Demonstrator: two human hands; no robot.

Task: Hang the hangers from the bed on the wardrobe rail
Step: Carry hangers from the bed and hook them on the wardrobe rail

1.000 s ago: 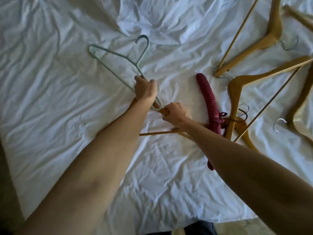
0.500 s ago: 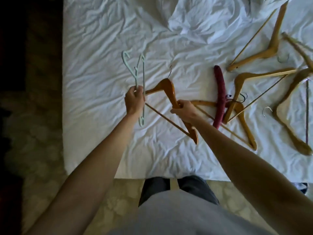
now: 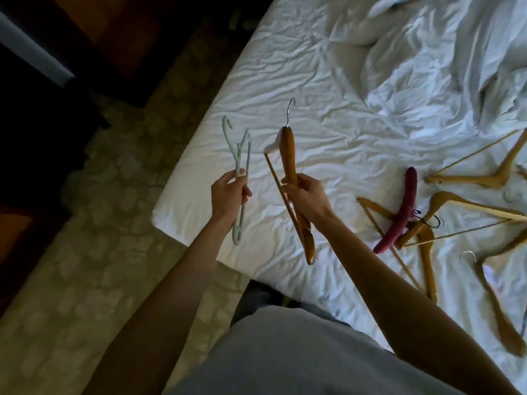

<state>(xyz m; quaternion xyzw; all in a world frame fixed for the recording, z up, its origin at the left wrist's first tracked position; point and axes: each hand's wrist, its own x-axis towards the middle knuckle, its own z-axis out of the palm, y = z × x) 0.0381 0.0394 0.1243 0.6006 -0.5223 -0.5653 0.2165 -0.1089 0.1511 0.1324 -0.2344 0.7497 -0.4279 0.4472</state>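
Note:
My left hand grips a thin pale green plastic hanger, held edge-on with its hook up. Close to its right, my right hand grips a brown wooden hanger with a metal hook, also upright above the corner of the bed. On the white sheet to the right lie a dark red padded hanger and several more wooden hangers, partly crossing one another. No wardrobe rail is in sight.
A rumpled white duvet is bunched at the far right of the bed. A pale patterned floor runs along the left of the bed, with dark furniture beyond it at the top left.
Both hands have lifted their hangers off the sheet and turned them upright. My view has swung left, so the bed's corner and the floor now show.

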